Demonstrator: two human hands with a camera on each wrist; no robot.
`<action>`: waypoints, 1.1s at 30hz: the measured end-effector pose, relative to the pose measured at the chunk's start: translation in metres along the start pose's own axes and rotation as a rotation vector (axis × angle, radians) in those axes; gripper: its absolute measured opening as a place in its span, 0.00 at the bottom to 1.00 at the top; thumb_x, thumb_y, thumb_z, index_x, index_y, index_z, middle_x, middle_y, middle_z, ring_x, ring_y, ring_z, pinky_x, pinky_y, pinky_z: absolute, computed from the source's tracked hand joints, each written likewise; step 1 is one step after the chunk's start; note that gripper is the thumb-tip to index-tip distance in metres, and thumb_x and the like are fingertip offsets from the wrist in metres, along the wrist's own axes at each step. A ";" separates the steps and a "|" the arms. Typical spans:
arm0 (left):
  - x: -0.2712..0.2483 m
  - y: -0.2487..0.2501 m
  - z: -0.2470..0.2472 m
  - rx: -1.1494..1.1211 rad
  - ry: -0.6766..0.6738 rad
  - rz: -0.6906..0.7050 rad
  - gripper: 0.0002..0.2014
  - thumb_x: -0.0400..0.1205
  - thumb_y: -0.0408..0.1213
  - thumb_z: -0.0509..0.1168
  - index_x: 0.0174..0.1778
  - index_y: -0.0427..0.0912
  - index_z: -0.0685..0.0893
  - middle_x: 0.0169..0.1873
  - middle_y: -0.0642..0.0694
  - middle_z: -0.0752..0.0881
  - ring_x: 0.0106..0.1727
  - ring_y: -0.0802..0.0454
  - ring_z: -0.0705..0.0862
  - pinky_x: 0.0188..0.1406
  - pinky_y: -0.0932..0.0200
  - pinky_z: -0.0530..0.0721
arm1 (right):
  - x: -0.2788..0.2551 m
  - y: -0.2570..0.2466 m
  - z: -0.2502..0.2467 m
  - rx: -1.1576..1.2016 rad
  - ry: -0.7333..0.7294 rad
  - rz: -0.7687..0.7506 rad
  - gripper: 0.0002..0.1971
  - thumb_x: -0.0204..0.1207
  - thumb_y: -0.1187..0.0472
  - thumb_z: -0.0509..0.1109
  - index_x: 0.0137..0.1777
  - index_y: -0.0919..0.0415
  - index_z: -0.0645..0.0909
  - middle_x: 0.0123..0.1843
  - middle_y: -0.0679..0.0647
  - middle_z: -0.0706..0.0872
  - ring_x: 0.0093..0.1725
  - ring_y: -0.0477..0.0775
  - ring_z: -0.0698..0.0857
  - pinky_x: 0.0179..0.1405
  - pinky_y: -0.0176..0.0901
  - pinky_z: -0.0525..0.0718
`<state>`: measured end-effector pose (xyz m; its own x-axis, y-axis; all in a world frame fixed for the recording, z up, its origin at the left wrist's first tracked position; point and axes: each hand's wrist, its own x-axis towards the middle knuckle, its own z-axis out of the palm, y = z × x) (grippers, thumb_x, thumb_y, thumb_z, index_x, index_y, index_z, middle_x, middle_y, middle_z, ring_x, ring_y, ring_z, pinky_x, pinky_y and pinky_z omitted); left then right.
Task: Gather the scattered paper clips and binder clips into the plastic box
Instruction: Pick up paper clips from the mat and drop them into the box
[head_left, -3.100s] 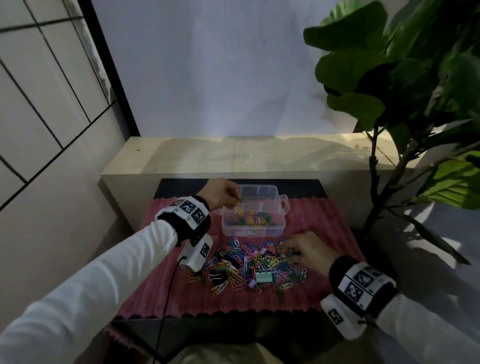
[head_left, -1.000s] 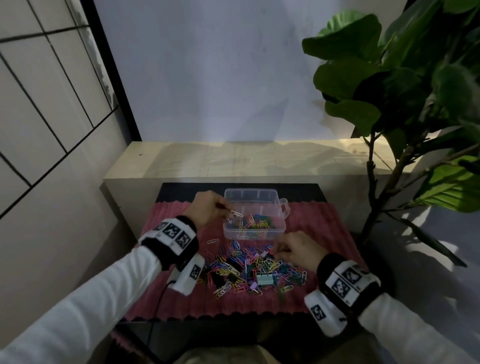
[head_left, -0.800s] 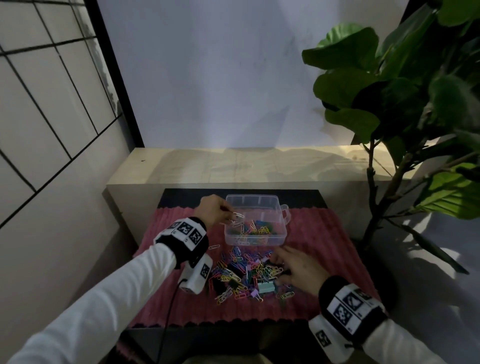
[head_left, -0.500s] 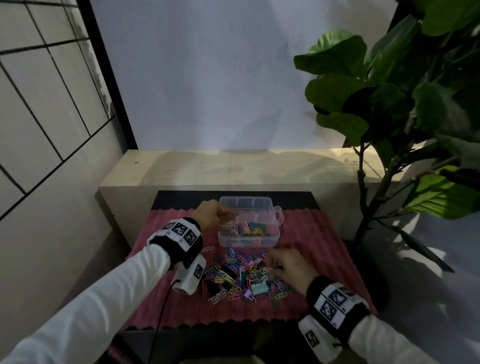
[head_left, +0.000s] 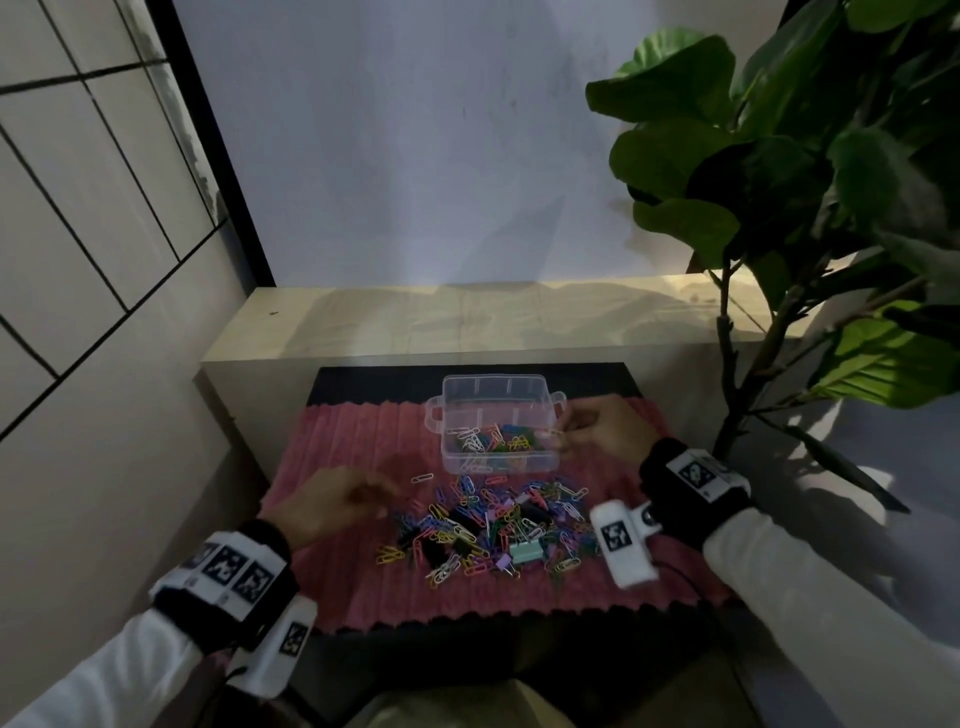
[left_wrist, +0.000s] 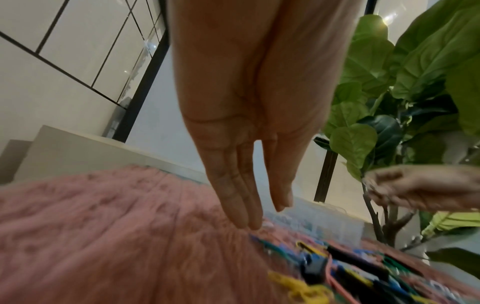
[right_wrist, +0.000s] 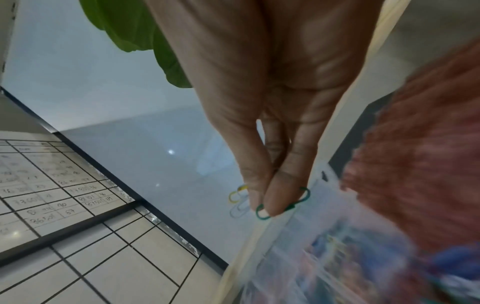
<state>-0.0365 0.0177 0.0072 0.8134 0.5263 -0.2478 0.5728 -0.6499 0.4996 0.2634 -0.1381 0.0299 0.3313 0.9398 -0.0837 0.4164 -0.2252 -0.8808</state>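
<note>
**Two hands, one pinching**

The right hand (head_left: 605, 434) reaches toward one o'clock, thumb and fingers (right_wrist: 279, 197) pinched together on paper clips (right_wrist: 283, 202). The left hand (head_left: 332, 501) hovers at ten o'clock, fingers (left_wrist: 233, 197) straight, pointing down, holding nothing.

Clear plastic box (head_left: 497, 436) open, far centre on the mat, partly filled with coloured clips, scattered pile of paper clips (head_left: 488, 525) and binder clips (head_left: 525, 552) just near of it
</note>
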 end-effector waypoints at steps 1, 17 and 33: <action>-0.002 0.000 0.004 0.001 -0.004 0.010 0.15 0.77 0.36 0.67 0.60 0.51 0.83 0.57 0.55 0.85 0.46 0.77 0.79 0.46 0.86 0.69 | 0.006 -0.005 0.000 0.016 0.003 -0.014 0.08 0.66 0.74 0.74 0.32 0.62 0.81 0.33 0.55 0.87 0.29 0.44 0.87 0.38 0.36 0.87; 0.050 0.053 0.042 0.059 0.006 0.166 0.20 0.77 0.32 0.67 0.66 0.45 0.78 0.64 0.43 0.78 0.65 0.48 0.78 0.68 0.57 0.74 | 0.064 -0.023 0.048 -0.439 0.082 -0.006 0.10 0.72 0.72 0.68 0.43 0.59 0.89 0.47 0.55 0.91 0.47 0.52 0.87 0.60 0.55 0.84; 0.068 0.067 0.038 0.152 -0.036 0.207 0.10 0.74 0.34 0.70 0.50 0.37 0.87 0.51 0.41 0.88 0.55 0.47 0.84 0.58 0.60 0.76 | -0.014 -0.014 0.055 -0.568 -0.309 -0.186 0.09 0.75 0.71 0.67 0.52 0.65 0.85 0.54 0.59 0.88 0.53 0.53 0.86 0.51 0.33 0.79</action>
<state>0.0611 -0.0111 -0.0076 0.9165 0.3553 -0.1837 0.3999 -0.8184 0.4126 0.2063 -0.1342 0.0176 -0.0112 0.9873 -0.1587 0.8520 -0.0736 -0.5183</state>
